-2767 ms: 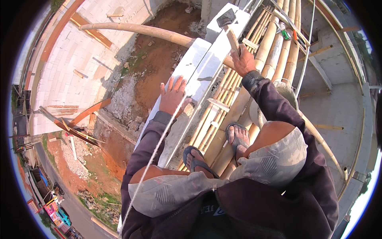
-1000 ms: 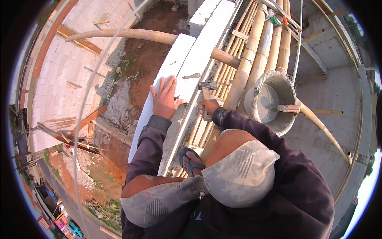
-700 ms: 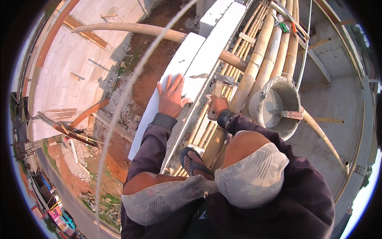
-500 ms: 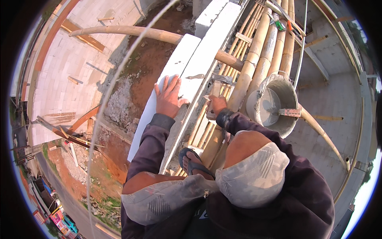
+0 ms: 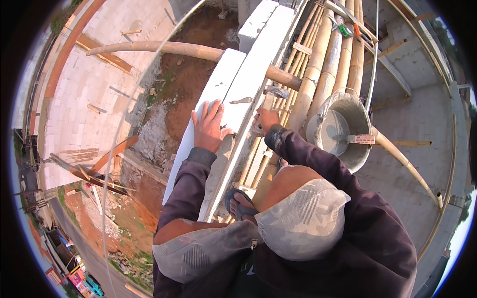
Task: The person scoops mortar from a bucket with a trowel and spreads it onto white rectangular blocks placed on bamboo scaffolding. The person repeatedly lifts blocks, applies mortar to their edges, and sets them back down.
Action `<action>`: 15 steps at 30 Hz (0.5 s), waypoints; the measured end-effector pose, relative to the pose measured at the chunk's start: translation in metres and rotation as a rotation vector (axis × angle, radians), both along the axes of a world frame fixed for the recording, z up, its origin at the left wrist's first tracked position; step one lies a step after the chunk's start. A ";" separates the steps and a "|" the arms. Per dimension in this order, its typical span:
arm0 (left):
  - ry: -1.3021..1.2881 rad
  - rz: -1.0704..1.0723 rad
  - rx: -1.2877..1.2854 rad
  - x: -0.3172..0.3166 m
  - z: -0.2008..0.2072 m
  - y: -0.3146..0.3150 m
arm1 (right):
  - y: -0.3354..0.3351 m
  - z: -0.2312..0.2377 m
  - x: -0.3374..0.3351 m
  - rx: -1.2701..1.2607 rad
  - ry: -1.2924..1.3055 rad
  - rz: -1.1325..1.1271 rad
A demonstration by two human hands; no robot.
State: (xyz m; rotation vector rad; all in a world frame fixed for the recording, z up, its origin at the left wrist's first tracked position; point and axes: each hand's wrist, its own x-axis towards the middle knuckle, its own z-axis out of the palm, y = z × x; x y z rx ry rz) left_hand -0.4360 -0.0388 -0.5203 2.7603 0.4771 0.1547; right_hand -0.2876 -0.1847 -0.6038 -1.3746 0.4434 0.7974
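Observation:
My left hand (image 5: 207,129) lies flat with its fingers spread on a white lightweight block (image 5: 229,69) along the wall top. A thin dark joint line runs between the white blocks, with a grey smear beside my fingers. At the wall's right face, my right hand (image 5: 267,120) is closed round the wooden handle of a hammer (image 5: 277,91). The hammer's grey metal head points away from me, close to the block's edge. Part of the handle is hidden by my fingers.
To the right, a mortar bucket (image 5: 365,141) holding grey mix and a red-and-white tool stands on bamboo poles (image 5: 318,64). A green tape measure (image 5: 344,31) lies farther off. A bamboo pole (image 5: 194,50) crosses the wall. The ground (image 5: 189,99) drops far below on the left.
My right hand and the hammer have shifted slightly up and left in view, nearer the block. My left hand stays flat on the block. The view has shifted a little.

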 end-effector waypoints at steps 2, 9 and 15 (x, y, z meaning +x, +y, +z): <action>0.001 0.000 0.008 0.000 -0.001 0.000 | 0.003 0.002 -0.002 -0.058 -0.050 0.051; -0.082 -0.015 0.002 -0.003 -0.009 0.003 | -0.020 0.062 0.015 -0.598 -1.086 0.317; -0.049 -0.029 -0.002 -0.001 -0.005 0.006 | -0.011 0.089 0.045 -0.697 -1.092 0.739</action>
